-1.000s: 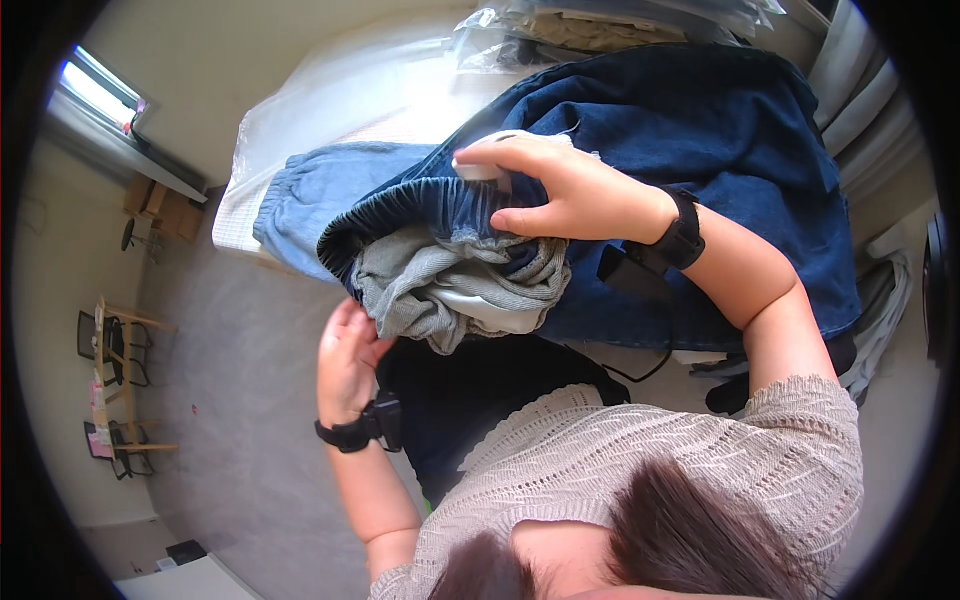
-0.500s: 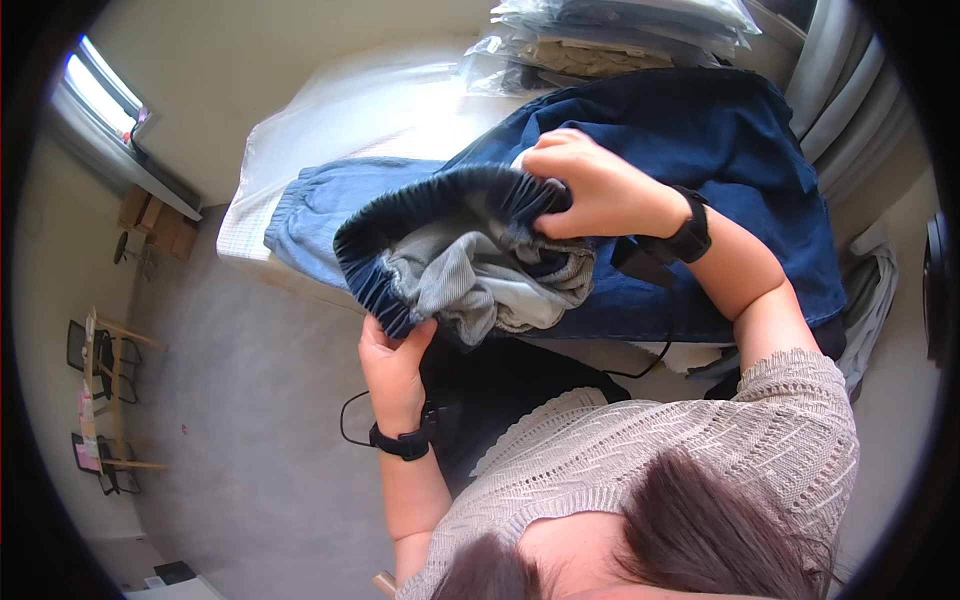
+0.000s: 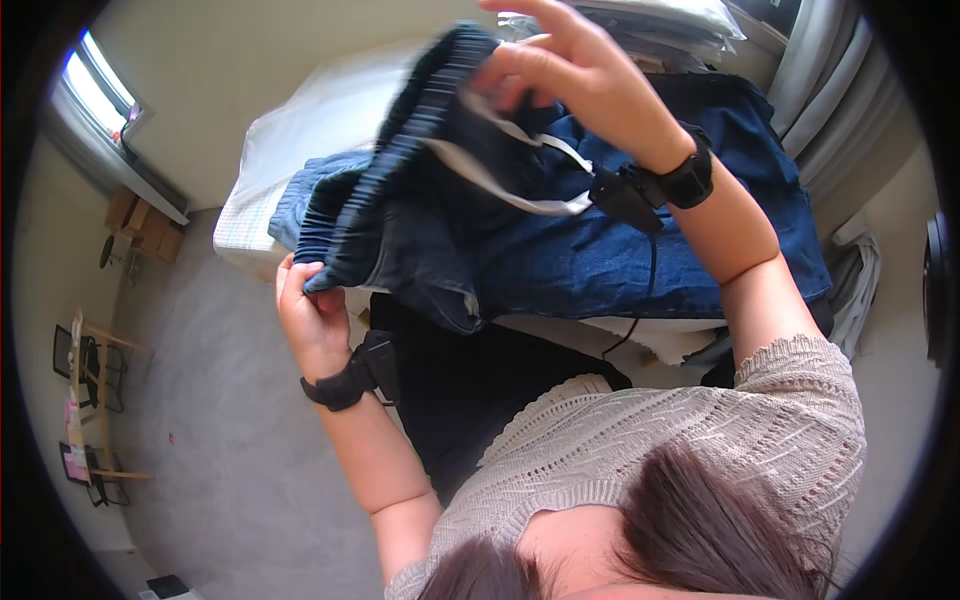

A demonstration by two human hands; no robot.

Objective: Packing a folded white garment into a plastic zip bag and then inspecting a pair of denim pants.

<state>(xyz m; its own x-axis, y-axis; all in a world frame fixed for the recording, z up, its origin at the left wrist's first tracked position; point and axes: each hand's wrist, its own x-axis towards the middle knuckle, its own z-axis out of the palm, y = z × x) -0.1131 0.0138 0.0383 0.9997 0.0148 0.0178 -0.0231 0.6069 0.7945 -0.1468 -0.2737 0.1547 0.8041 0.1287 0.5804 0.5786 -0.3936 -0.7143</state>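
Observation:
Dark blue denim pants (image 3: 425,250) hang between my two hands, their gathered elastic waistband (image 3: 400,130) slanting up to the right. My left hand (image 3: 318,325) is closed on the lower left end of that band. At its upper end, my right hand (image 3: 600,90) has some fingers at the band and one stretched out; motion blurs the fingertips. A white drawstring (image 3: 515,203) loops from the band toward my right wrist. Behind the pants, a dark blue denim garment (image 3: 700,265) lies spread on the table, and a lighter blue one (image 3: 284,218) is partly hidden.
Clear plastic (image 3: 310,125) covers the left of the table (image 3: 237,235). Bagged garments (image 3: 670,18) are stacked at the back. Each wrist wears a black strapped device, and a cable (image 3: 652,280) hangs from the right one. A grey curtain (image 3: 830,100) hangs at the right.
The pants have turned from showing their pale inside to their dark outside, and the drawstring now shows. My left hand moved left and up; my right hand rose.

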